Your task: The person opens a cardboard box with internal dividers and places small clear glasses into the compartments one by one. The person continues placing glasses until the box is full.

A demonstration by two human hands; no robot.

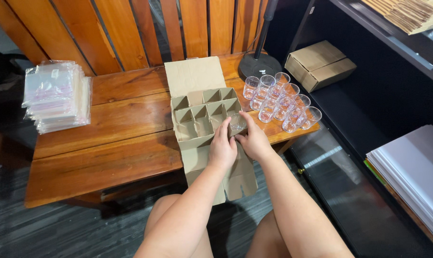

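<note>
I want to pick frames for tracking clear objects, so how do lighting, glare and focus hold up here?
Head view: even, soft light, sharp focus on both hands and the cardboard divider box; the clear glass at the fingertips shows faintly, low in contrast against cardboard; bright highlights on the row of glasses and the stack of plastic bags; the black shelf is dark with a streak reflection low down; slight wide-angle bending at the edges.

The surface [106, 138] is glossy varnished wood. On it the divided box [202, 114] is matt brown cardboard. Right of that box, the small cups [278, 100] are clear and shiny.
</note>
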